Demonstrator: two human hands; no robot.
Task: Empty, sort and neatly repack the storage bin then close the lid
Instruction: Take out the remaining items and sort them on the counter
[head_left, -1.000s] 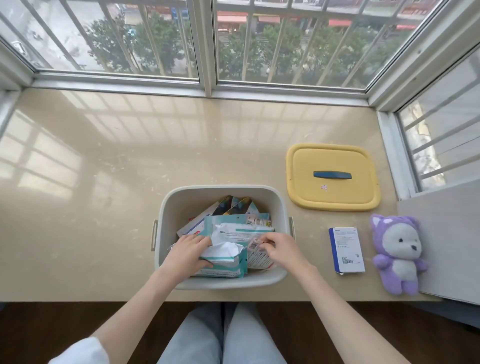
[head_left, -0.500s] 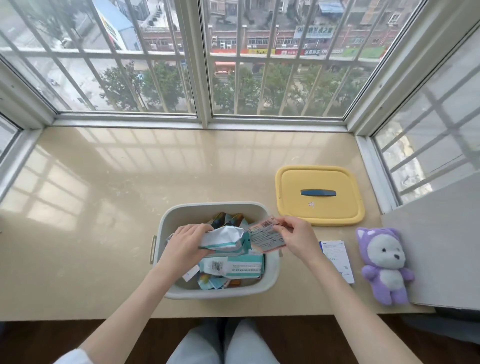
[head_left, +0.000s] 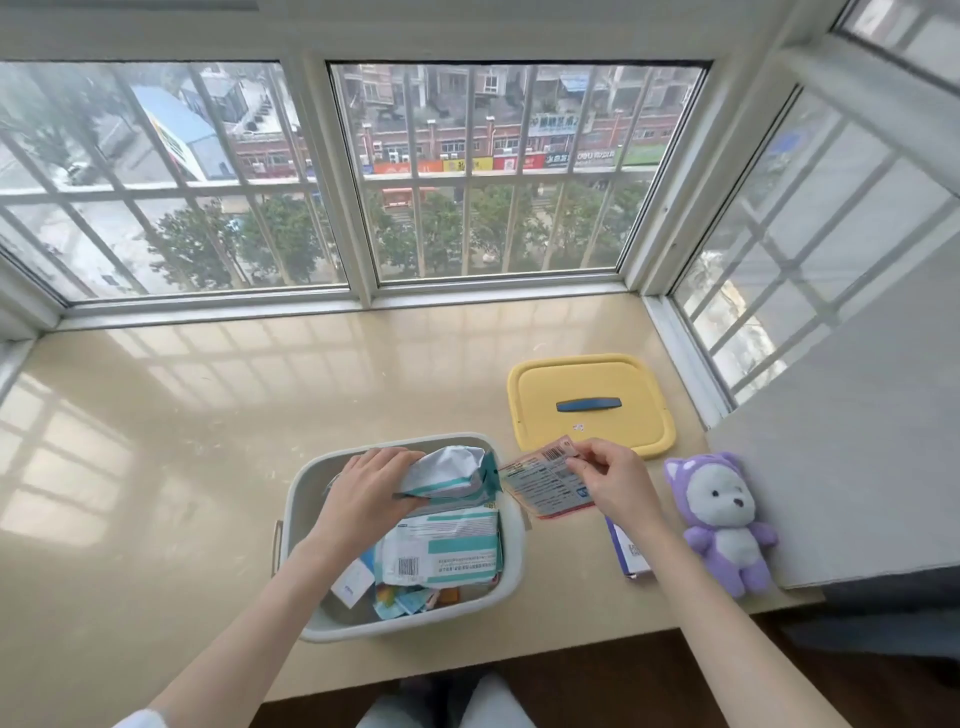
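Both hands are busy at the storage bin (head_left: 395, 630), which sits lidless on the beige sill (head_left: 208, 441) just beyond my knees (head_left: 483, 706). In its near end lie loose small sachets (head_left: 410, 603), and past them a flat teal-and-white pack (head_left: 447, 545) with a barcode. My left hand (head_left: 363, 499) is over the bin's far half, fingers curled round a crumpled teal-and-white pouch (head_left: 452, 478) held over that pack. My right hand (head_left: 618, 483) is just outside the bin's right rim, thumb and fingertips pinching a flat printed packet (head_left: 540, 486) by its upper edge; the packet's left corner nearly meets the pouch. Under my right forearm a white-and-blue box (head_left: 631, 558) lies on the sill, with a purple plush toy (head_left: 727, 519) just to its right. Farther back, beyond my right hand, the yellow lid (head_left: 587, 376) lies flat with its blue handle (head_left: 588, 405) up, apart from the bin. Last comes the barred window (head_left: 493, 182).
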